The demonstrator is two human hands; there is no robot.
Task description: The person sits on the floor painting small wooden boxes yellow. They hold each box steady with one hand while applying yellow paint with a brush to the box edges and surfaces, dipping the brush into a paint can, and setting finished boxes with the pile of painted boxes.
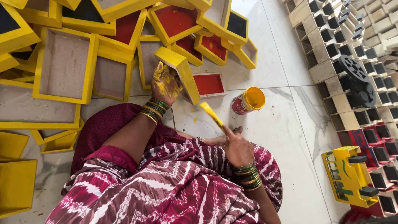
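Nearest, over a lap in maroon-and-white patterned cloth, the right hand (237, 150) has its grip clamped on a paintbrush (212, 115) whose yellow-coated tip points up and away, in the air above the floor (286, 137). Just beyond the brush tip a small paint tin (248, 101) lies tilted on the white marble tiles, its open mouth showing thick yellow paint inside.

To its left, the left hand (165, 85), smeared with yellow, has its grip closed on the edge of a yellow-painted wooden box (183, 73), held tipped on end just above the floor. Beside it lies a small tray (208, 84) with a red inside.

Farther off, a heap of yellow-rimmed trays (66, 66), some bare inside, some red or black, crowds the floor. At far right stand stacked unpainted wooden blocks (331, 54) and a yellow toy truck (348, 176).
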